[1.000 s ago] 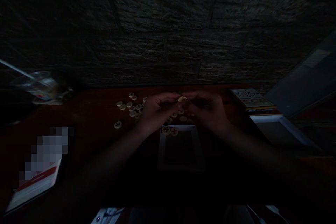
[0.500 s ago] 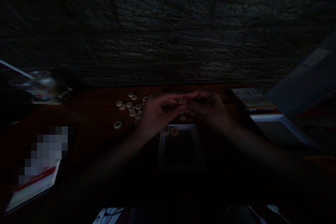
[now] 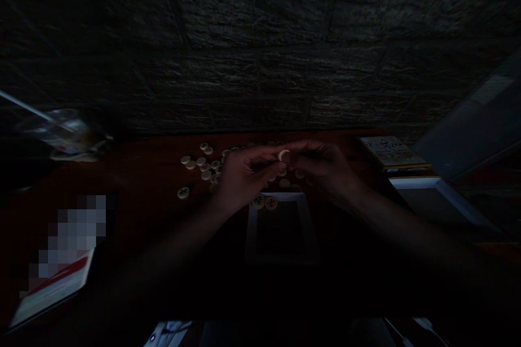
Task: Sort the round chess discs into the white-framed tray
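Disc of pale cream material (image 3: pixel 284 155) pinched on edge above scattered game pieces

Both hands close in at the centre of the view. The bare left hand (image 3: pixel 248 176) is closed, its thumb and forefinger gripping the disc by the rim, so that the disc stands on edge at the tips of the fingers. This rim hold seems to leave the disc's flat faces uncovered. The bare right hand (image 3: pixel 321 171) curls in from the other side, its fingers right beside the disc. In this dim light, I cannot tell whether it grips too.

Just below the hands lie round cream game pieces (image 3: pixel 285 183), two with red markings (image 3: pixel 264 203) on the top rail of a white-rimmed rectangular frame (image 3: pixel 251 227). More cream pieces (image 3: pixel 205 167) lie in a loose cluster to the left on a dark reddish-brown table (image 3: pixel 142 160). Farther out are a printed booklet (image 3: pixel 391 152) at the right and a blurred clear glass (image 3: pixel 61 130) at the left, before a dark stone-block wall (image 3: pixel 260 38).
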`<state>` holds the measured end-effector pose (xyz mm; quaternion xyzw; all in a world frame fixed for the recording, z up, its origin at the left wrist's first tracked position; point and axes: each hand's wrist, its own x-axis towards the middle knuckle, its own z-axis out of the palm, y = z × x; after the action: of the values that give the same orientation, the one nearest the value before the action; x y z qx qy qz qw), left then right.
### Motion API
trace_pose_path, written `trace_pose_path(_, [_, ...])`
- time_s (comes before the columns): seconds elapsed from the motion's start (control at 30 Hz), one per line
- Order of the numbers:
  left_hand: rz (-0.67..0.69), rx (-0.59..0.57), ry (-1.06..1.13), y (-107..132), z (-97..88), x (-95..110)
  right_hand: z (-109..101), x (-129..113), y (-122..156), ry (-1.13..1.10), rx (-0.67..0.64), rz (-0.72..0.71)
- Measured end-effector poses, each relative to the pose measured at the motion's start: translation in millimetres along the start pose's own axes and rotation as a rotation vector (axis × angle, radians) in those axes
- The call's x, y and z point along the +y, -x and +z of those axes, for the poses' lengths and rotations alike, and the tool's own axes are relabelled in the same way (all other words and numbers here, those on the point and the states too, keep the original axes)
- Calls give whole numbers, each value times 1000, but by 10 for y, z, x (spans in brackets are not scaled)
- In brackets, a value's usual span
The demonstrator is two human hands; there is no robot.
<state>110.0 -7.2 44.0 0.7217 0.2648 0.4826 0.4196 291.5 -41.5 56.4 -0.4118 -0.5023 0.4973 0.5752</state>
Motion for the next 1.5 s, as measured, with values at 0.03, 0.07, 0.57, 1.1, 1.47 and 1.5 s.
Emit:
trace_pose_path(0.03, [4,-8,5,4,3,-3,2,11,-3,14,9,-12])
trace_pose_path(0.07, [6,-13,11,9,7,-5,4,22,-5,20,18,-22])
trace_pose_path(0.57, [-119,54,129,-29,28,40,-6,35,-4,-88,-19,3])
trace_pose_path(1.1, [64,42,-35,-13,11,-26,-5,25,3,-24,19,-49])
trace_pose_path(1.47, [127,67,-78,-26,8,-53,-10,19,1,-140,-29,7])
trace_pose_path(1.5, [125,68,-81,-26,10,-43,-7,21,2,-116,-19,-10])
